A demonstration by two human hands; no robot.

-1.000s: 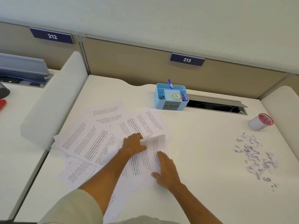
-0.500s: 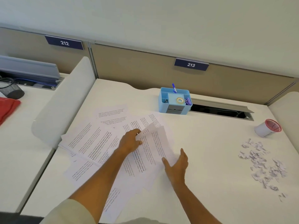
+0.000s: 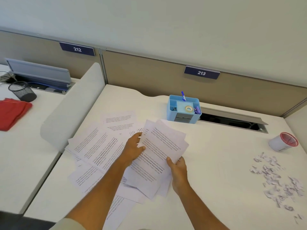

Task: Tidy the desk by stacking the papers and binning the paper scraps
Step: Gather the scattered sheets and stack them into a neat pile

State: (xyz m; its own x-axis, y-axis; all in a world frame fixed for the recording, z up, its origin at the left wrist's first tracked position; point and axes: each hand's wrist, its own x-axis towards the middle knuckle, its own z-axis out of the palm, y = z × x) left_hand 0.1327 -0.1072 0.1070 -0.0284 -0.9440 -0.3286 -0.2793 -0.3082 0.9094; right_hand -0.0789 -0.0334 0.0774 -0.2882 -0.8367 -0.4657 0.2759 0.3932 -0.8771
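Observation:
Several printed white papers point(image 3: 99, 143) lie fanned out over the left half of the desk point(image 3: 216, 163). A few lifted sheets point(image 3: 164, 141) are tilted up off the pile. My left hand point(image 3: 132, 149) pinches their left edge with thumb on top. My right hand point(image 3: 177, 166) grips their lower right corner, thumb over the paper. A scatter of small torn paper scraps point(image 3: 275, 180) covers the desk's right side. A small white bin with a red rim point(image 3: 283, 142) lies tipped on its side just beyond the scraps.
A light blue desk organiser point(image 3: 183, 108) with a pen and tape stands at the back centre beside an open cable tray point(image 3: 232, 120). A white divider point(image 3: 71, 105) borders the left. The neighbouring desk holds a mesh cup point(image 3: 22, 91) and red cloth point(image 3: 11, 113).
Both hands have lifted a few sheets off the spread; the right hand went from lying flat on the paper to gripping its corner. The camera view has shifted to the left.

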